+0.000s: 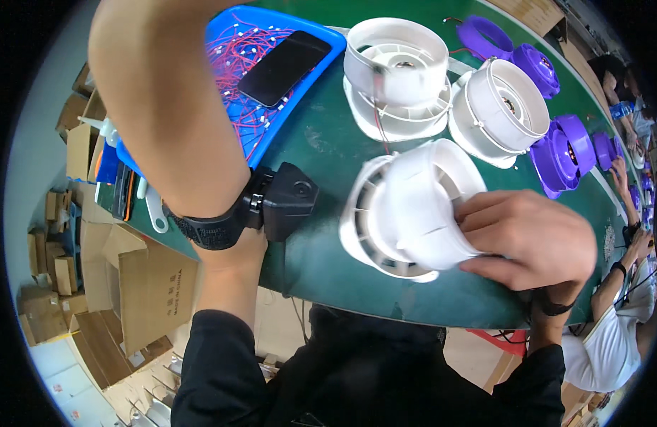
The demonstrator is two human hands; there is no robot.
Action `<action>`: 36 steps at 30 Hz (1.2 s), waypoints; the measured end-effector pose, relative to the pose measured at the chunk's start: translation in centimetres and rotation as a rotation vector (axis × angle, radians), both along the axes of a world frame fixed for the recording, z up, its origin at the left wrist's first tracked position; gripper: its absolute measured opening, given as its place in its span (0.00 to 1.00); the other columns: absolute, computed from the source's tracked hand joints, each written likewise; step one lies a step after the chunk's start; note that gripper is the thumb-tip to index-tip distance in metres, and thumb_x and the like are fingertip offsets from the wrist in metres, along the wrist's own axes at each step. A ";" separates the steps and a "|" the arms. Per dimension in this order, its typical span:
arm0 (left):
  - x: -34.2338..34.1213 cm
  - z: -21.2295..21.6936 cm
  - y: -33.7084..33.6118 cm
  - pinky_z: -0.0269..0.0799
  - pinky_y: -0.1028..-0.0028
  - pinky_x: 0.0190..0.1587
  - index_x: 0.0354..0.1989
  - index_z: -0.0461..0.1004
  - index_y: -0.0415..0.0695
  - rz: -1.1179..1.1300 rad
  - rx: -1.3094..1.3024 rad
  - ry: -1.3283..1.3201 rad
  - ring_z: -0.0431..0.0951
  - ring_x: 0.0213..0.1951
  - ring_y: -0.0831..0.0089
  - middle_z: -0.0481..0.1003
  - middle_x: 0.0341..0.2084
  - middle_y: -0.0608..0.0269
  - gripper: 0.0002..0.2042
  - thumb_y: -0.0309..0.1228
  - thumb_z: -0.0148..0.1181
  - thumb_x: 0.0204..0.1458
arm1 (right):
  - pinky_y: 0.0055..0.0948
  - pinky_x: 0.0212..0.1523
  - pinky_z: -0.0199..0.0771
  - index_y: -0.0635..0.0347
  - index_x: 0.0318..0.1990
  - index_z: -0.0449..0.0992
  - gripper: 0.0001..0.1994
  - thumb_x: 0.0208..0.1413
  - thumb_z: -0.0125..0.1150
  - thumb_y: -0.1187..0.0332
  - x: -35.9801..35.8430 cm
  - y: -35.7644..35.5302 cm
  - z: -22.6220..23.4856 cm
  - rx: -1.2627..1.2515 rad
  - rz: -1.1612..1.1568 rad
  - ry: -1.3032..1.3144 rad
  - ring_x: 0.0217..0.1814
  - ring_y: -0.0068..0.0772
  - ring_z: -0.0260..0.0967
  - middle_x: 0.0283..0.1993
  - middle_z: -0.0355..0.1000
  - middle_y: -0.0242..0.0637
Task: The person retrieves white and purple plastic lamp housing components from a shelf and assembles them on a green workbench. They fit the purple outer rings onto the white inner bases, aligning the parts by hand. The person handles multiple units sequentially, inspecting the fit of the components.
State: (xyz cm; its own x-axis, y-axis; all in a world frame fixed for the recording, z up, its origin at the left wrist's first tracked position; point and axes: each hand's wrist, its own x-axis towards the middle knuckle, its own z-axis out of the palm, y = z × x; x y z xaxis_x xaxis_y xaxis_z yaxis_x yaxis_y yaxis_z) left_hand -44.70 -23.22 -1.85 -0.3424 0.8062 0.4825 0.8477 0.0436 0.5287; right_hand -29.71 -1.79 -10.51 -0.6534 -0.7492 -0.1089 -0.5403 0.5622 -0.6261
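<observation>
In the head view, the white housing (421,206) is tilted over the near middle of the green surface (310,263), its slotted flange (351,236) toward the left and its open drum end turned to the right; whether its lower edge rests on the surface I cannot tell. The right grip (531,235), slightly blurred, is closed on the drum's rim, fingertips at the opening and thumb lower down. The left grip (161,92) is raised close to the camera above the blue tray (334,41); its fingers run out of the picture, so its state cannot be told. The housing looks like thin moulded plastic: probably light for its bulk, stiff, and a little slick on the smooth outer wall. The rim and drum wall seem the soundest places to hold, with two hands on opposite sides keeping it steadier; the slender bars within the flange look easier to crack. Two similar white housings (396,71) stand just beyond it.
</observation>
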 end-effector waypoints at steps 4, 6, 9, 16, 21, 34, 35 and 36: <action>0.2 0.8 1.2 0.73 0.72 0.38 0.50 0.72 0.32 -0.017 -0.009 -0.006 0.77 0.35 0.72 0.79 0.33 0.51 0.18 0.35 0.58 0.59 | 0.38 0.33 0.72 0.70 0.25 0.78 0.09 0.51 0.66 0.72 0.3 4.1 4.2 -0.102 0.015 -0.106 0.34 0.50 0.75 0.27 0.75 0.49; 1.0 1.0 1.1 0.74 0.72 0.38 0.50 0.72 0.32 0.028 -0.053 -0.018 0.78 0.36 0.72 0.79 0.33 0.51 0.18 0.35 0.58 0.59 | 0.36 0.25 0.68 0.69 0.24 0.79 0.10 0.50 0.67 0.69 -0.2 6.6 2.3 -0.330 -0.049 -0.069 0.23 0.41 0.72 0.22 0.75 0.45; 2.8 2.1 1.5 0.75 0.69 0.41 0.53 0.71 0.35 0.099 -0.136 0.007 0.80 0.40 0.67 0.79 0.37 0.49 0.19 0.36 0.58 0.59 | 0.36 0.26 0.74 0.73 0.30 0.78 0.14 0.53 0.61 0.65 -0.9 8.4 1.7 -0.662 -0.048 -0.052 0.21 0.40 0.75 0.23 0.77 0.47; 2.4 -0.5 3.5 0.75 0.67 0.48 0.58 0.68 0.37 0.103 -0.099 0.256 0.79 0.47 0.61 0.78 0.43 0.48 0.23 0.41 0.55 0.61 | 0.30 0.24 0.78 0.79 0.49 0.69 0.21 0.63 0.46 0.62 -1.6 8.0 2.4 -0.996 -0.004 -0.072 0.17 0.33 0.74 0.21 0.76 0.45; -0.8 -1.6 4.7 0.70 0.69 0.51 0.64 0.64 0.37 -0.069 0.040 0.033 0.76 0.51 0.61 0.75 0.48 0.45 0.31 0.52 0.42 0.63 | 0.18 0.22 0.63 0.71 0.36 0.76 0.17 0.61 0.56 0.60 -3.0 4.3 5.9 -0.845 -0.619 0.373 0.23 0.15 0.67 0.25 0.73 0.32; 0.6 -0.1 5.9 0.73 0.68 0.49 0.59 0.66 0.30 -0.018 0.030 0.042 0.79 0.48 0.62 0.73 0.51 0.46 0.48 0.66 0.61 0.43 | 0.22 0.17 0.53 0.66 0.20 0.73 0.16 0.59 0.59 0.68 -3.6 4.7 6.6 -0.843 -0.689 0.635 0.16 0.15 0.58 0.13 0.62 0.29; 0.7 0.5 6.2 0.74 0.69 0.47 0.58 0.67 0.30 0.010 0.012 0.000 0.80 0.46 0.63 0.74 0.49 0.47 0.48 0.66 0.61 0.43 | 0.21 0.18 0.53 0.65 0.19 0.71 0.16 0.59 0.57 0.69 -4.0 4.6 6.5 -0.914 -0.711 0.581 0.17 0.14 0.57 0.14 0.62 0.27; 1.0 0.6 6.3 0.75 0.71 0.45 0.56 0.68 0.30 0.032 0.018 -0.028 0.80 0.44 0.64 0.75 0.46 0.49 0.46 0.66 0.60 0.44 | 0.20 0.20 0.52 0.64 0.18 0.69 0.17 0.60 0.55 0.69 -4.1 4.7 6.4 -0.972 -0.732 0.517 0.17 0.14 0.55 0.15 0.61 0.26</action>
